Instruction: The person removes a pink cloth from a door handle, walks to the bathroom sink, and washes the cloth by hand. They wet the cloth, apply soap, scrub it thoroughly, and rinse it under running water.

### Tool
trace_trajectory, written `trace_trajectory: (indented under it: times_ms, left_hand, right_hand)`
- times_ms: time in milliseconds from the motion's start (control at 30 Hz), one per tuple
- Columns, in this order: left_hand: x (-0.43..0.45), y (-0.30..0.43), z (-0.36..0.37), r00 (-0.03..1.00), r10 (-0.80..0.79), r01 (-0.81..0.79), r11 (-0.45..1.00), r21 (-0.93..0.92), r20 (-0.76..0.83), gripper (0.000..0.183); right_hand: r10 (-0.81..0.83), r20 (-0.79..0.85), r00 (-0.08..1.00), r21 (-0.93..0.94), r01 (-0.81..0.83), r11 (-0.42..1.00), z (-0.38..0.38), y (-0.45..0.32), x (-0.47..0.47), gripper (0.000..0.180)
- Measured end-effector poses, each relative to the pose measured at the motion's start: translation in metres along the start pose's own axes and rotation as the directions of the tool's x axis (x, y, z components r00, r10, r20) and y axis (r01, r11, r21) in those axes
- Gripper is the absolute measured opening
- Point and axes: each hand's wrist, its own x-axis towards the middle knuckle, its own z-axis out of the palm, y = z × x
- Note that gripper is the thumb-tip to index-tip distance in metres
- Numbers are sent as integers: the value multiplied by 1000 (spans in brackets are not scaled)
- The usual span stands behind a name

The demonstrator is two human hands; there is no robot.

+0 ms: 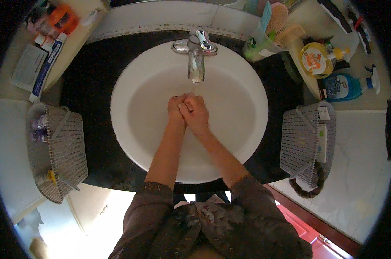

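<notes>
My left hand (176, 108) and my right hand (197, 113) are pressed together over the white oval washbasin (143, 155), just below the spout of the chrome faucet (196, 66). A thin stream of water (194, 87) seems to fall from the spout onto them. The fingers are curled against each other, and some are hidden between the palms. No object shows in either hand. Both forearms reach in over the basin's near rim, with dark sleeves pushed up to the elbows.
Black countertop (96, 136) surrounds the basin. A mesh basket (67, 152) hangs at left, another basket (299, 142) at right. The left shelf holds a toothpaste tube (48, 68); at right are a cup of combs (263, 45), a yellow pump bottle (316, 60) and a blue spray bottle (342, 87).
</notes>
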Motion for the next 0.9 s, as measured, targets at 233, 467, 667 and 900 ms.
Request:
trace_trajectory:
  times_ms: [233, 467, 667, 900]
  left_hand:
    - [6, -15, -11, 976, -4, -10, 998, 60, 216, 13]
    - [-17, -8, 15, 954, -163, 198, 973, -120, 250, 16]
    - [-14, 11, 7, 938, -116, 32, 968, 251, 327, 17]
    - [-26, 14, 14, 993, -108, 114, 982, 149, -45, 19]
  right_hand:
    - [214, 37, 976, -23, -213, 977, 10, 10, 41, 24]
    - [-42, -60, 997, -354, 18, 935, 7, -3, 24, 24]
    - [-87, 36, 996, -249, 93, 964, -57, -22, 38, 26]
    - [-628, -14, 778, -230, 609, 760, -78, -88, 92, 38]
